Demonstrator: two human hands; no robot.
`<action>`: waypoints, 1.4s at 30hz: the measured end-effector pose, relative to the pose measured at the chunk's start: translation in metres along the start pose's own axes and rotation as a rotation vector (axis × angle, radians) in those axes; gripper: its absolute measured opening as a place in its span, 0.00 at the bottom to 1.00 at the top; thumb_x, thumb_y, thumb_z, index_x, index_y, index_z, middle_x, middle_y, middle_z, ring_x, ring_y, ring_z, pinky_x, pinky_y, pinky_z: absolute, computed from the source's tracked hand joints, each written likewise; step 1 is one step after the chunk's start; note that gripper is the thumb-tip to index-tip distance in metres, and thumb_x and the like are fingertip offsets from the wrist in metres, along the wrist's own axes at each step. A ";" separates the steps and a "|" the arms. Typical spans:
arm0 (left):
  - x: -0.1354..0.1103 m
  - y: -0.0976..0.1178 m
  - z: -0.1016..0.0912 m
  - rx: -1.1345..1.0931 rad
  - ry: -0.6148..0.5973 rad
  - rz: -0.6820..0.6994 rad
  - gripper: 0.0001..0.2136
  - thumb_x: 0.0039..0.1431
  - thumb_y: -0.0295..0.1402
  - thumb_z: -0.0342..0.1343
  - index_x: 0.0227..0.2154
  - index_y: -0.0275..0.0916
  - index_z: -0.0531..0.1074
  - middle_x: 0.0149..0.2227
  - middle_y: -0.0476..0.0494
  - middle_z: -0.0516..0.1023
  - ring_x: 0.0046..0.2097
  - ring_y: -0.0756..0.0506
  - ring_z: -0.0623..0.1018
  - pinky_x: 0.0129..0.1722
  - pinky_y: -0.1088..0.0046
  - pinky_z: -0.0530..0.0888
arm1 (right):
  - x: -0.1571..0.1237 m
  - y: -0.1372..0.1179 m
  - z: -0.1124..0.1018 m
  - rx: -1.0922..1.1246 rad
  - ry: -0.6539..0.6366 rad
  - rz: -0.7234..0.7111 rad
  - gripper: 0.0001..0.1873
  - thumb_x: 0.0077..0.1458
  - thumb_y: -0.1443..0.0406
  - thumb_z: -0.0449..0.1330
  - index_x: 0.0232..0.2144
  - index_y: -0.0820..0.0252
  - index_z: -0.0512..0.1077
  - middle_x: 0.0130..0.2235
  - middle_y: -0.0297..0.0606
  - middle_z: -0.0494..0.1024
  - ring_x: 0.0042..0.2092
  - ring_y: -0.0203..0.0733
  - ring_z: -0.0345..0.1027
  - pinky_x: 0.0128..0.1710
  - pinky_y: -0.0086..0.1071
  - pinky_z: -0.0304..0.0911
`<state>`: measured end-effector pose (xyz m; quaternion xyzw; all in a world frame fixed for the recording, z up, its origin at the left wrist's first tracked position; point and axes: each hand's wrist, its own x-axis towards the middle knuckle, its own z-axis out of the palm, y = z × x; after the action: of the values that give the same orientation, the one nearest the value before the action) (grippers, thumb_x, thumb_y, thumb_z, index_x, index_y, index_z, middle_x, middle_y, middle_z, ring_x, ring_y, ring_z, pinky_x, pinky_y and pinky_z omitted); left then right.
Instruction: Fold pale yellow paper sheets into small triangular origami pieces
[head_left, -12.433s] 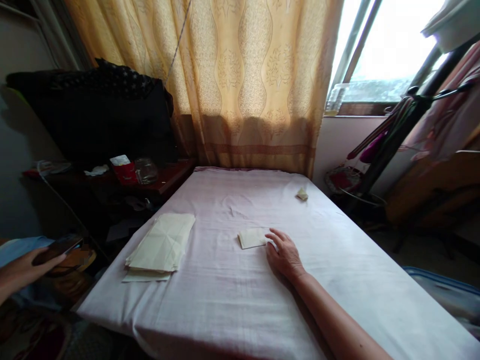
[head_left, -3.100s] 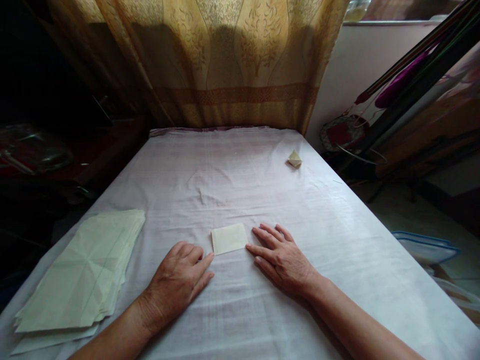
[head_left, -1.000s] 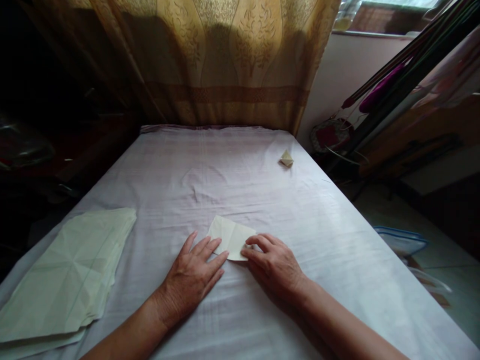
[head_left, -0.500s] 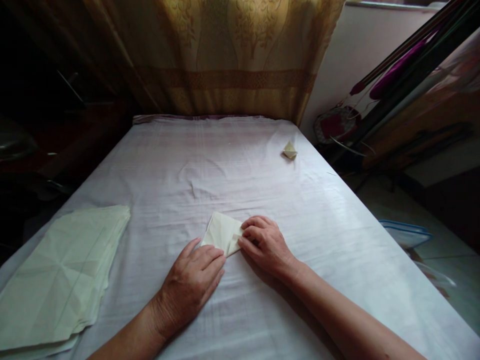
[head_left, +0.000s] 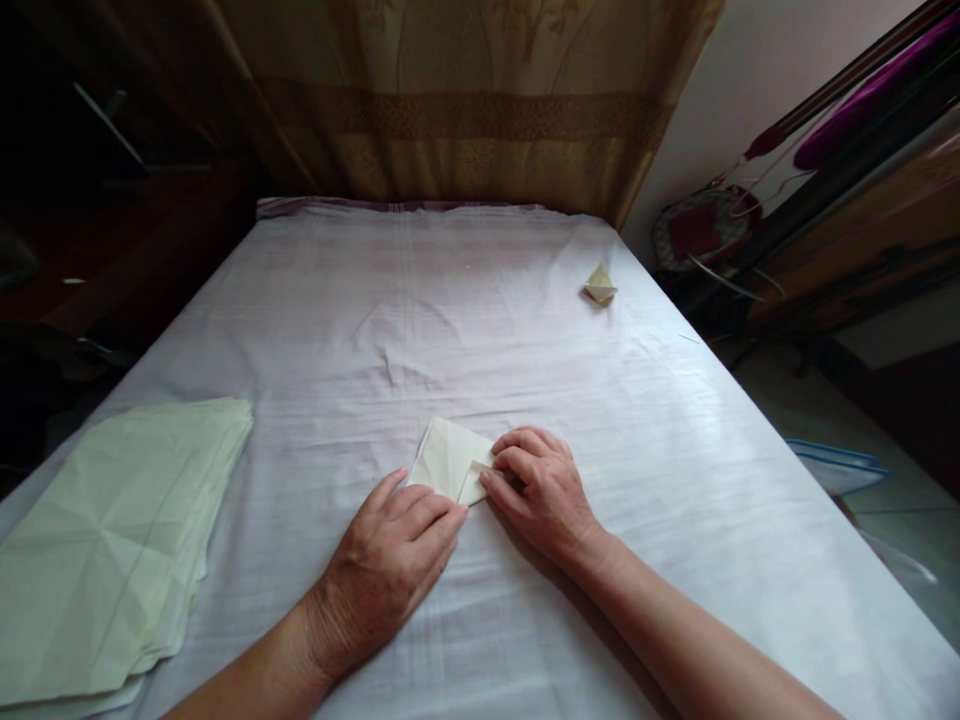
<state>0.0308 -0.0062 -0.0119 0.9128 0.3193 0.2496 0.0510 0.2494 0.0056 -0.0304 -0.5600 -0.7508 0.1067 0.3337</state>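
A small cream folded paper (head_left: 444,455) lies on the cloth in front of me, with a narrow flap turned over at its right side. My left hand (head_left: 391,550) rests flat on the near left edge of this paper, fingers stretched out and slightly apart. At the right corner, my right hand (head_left: 541,492) has its thumb and curled fingers closed on the flap. Part of that corner is hidden under the fingers.
A stack of creased pale paper sheets (head_left: 97,540) lies at the left edge of the white-clothed table (head_left: 322,330). Toward the far right sits a small folded paper piece (head_left: 601,286). A patterned curtain (head_left: 465,120) hangs behind the far edge.
The flap under my right fingers now lies flatter, with a sharper fold line. Both hands stay on the paper; the whole view has shifted slightly.
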 end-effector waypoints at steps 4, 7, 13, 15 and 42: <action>0.000 0.000 0.001 -0.027 -0.006 -0.005 0.12 0.68 0.30 0.49 0.48 0.42 0.75 0.42 0.48 0.80 0.46 0.46 0.76 0.62 0.61 0.60 | 0.001 0.000 0.000 -0.005 -0.002 0.012 0.08 0.57 0.64 0.62 0.26 0.56 0.70 0.36 0.37 0.76 0.42 0.44 0.67 0.45 0.40 0.58; 0.000 0.000 0.000 -0.032 -0.025 -0.013 0.12 0.68 0.30 0.49 0.48 0.42 0.75 0.42 0.48 0.80 0.46 0.46 0.76 0.62 0.60 0.61 | -0.001 0.001 0.001 -0.014 -0.003 0.008 0.09 0.57 0.64 0.62 0.25 0.56 0.70 0.36 0.36 0.76 0.42 0.43 0.67 0.46 0.40 0.58; -0.003 -0.003 0.000 0.019 -0.008 -0.002 0.14 0.67 0.30 0.49 0.51 0.44 0.74 0.48 0.45 0.79 0.52 0.45 0.75 0.62 0.61 0.65 | 0.006 0.003 0.001 -0.034 -0.020 -0.060 0.08 0.59 0.64 0.62 0.27 0.56 0.71 0.36 0.37 0.77 0.42 0.43 0.68 0.44 0.38 0.60; -0.002 -0.007 0.003 0.073 0.005 0.026 0.14 0.67 0.31 0.49 0.52 0.43 0.74 0.53 0.45 0.77 0.56 0.44 0.74 0.62 0.62 0.65 | 0.018 0.006 0.000 -0.027 -0.044 -0.113 0.07 0.59 0.64 0.62 0.28 0.56 0.72 0.37 0.37 0.78 0.42 0.42 0.69 0.44 0.37 0.62; 0.017 -0.013 0.018 0.176 -0.045 -0.068 0.15 0.67 0.30 0.47 0.53 0.35 0.70 0.50 0.38 0.77 0.53 0.41 0.75 0.52 0.62 0.75 | 0.050 0.030 0.009 -0.007 -0.011 -0.033 0.03 0.57 0.66 0.62 0.30 0.57 0.72 0.34 0.38 0.76 0.39 0.44 0.67 0.43 0.38 0.61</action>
<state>0.0441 0.0156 -0.0237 0.9077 0.3694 0.1984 -0.0138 0.2596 0.0634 -0.0339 -0.5483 -0.7620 0.1017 0.3291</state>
